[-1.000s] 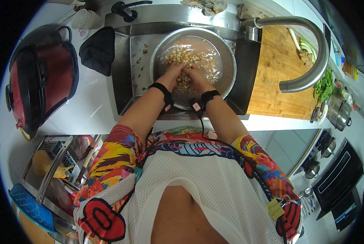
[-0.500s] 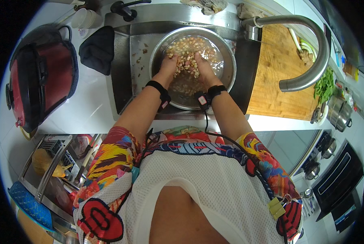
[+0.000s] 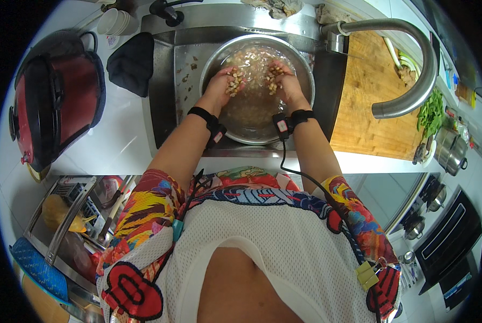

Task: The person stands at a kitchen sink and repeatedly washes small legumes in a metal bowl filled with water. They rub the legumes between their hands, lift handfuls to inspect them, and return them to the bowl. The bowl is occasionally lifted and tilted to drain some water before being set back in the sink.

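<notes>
A round steel basin [image 3: 208, 107] with cloudy water stands in the sink [image 3: 183, 116]. Pale tan and pinkish kernels, which look like peanuts [image 3: 254, 56], lie in the water, blurred by ripples. On the basin's left side, my left hand [image 3: 219, 87] is curled and cupped around a small heap of peanuts. My right hand [image 3: 289, 86], opposite it at the right side, likewise cups a handful against its fingers. The two hands are apart, with churned water between them. Peanuts partly cover the fingers of both hands.
A curved steel faucet [image 3: 413, 32] reaches over a wooden cutting board [image 3: 367, 116] at the right, where scallions and leafy greens [image 3: 430, 116] lie. A black cloth [image 3: 130, 64] and a red cooker [image 3: 71, 102] sit left of the sink. Wet scraps dot the sink bottom.
My hands were close together over a shared heap of peanuts. They have moved apart to left and right, each with some peanuts, and the heap between them has dropped into the water.
</notes>
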Motion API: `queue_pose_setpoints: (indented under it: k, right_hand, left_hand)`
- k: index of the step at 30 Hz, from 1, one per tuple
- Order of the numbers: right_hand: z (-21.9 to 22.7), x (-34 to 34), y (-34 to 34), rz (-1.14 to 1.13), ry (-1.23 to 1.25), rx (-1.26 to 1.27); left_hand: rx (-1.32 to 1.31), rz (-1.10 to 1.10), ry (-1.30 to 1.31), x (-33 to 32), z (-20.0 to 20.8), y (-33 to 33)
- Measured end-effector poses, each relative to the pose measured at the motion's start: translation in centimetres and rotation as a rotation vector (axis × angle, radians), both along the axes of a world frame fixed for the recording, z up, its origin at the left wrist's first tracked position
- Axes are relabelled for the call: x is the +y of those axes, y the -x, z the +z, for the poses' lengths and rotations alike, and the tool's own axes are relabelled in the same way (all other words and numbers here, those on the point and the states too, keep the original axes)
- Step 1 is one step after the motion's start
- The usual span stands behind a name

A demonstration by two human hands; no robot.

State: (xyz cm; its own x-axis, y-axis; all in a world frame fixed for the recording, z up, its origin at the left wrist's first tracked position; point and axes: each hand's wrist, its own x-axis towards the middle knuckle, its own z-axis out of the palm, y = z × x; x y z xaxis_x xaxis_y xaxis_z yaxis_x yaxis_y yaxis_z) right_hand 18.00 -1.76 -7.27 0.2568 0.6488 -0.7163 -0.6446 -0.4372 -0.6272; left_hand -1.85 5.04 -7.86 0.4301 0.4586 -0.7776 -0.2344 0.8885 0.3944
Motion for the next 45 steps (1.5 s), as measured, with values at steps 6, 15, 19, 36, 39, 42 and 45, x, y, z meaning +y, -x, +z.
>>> queue_pose_setpoints:
  k: [6, 15, 19, 36, 39, 42, 45]
  right_hand:
    - [1.5, -0.6, -0.2, 0.146, 0.045, 0.03]
    - [0.6, -0.6, 3.1, 0.473, -0.055, -0.506]
    - [0.6, -0.5, 4.0, 0.344, -0.129, -0.31]
    - [5.2, -1.8, 4.6, 0.299, -0.204, -0.267]
    - [5.9, -1.9, 4.3, 0.211, -0.164, -0.146]
    - [6.1, -2.0, 4.1, 0.195, -0.157, -0.127]
    - [5.9, -2.0, 3.7, 0.18, -0.161, -0.151]
  left_hand:
    - [-0.14, 0.004, 0.016, -0.1, 0.5, 0.1]
    - [-0.165, -0.09, 0.047, -0.9, 2.4, -0.1]
    - [-0.152, -0.112, 0.029, -1.3, 3.1, -0.3]
    - [-0.112, -0.221, 0.017, -2.2, 6.5, -0.3]
    - [-0.134, -0.223, -0.01, -2.5, 7.1, -0.4]
    - [-0.142, -0.226, -0.034, -2.7, 7.7, -0.5]
    - [-0.142, -0.232, -0.039, -2.6, 8.2, -0.4]
